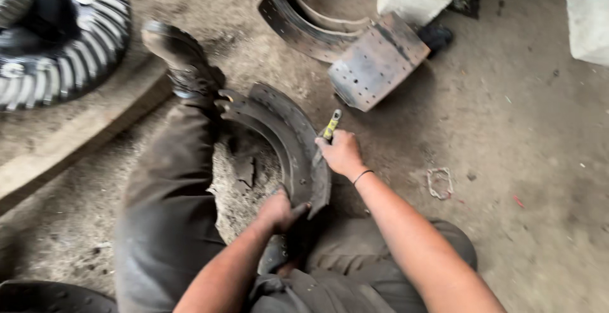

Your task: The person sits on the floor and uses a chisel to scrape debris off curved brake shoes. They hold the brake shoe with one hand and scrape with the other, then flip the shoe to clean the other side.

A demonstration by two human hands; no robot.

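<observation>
Two hands busy on dusty concrete floor: left hand gripping curved dark metal brake shoe, right hand clenched around yellow-handled tool; open ground rightward.

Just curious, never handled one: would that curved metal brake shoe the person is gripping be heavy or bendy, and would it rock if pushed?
The brake shoe looks like thick, rigid metal, so probably heavy for its size and not bendy. Its arched shape suggests it could rock or tip; the left hand steadies its lower end. Its grimy surface may be slippery. The right hand holds a yellow-handled tool against it.
</observation>
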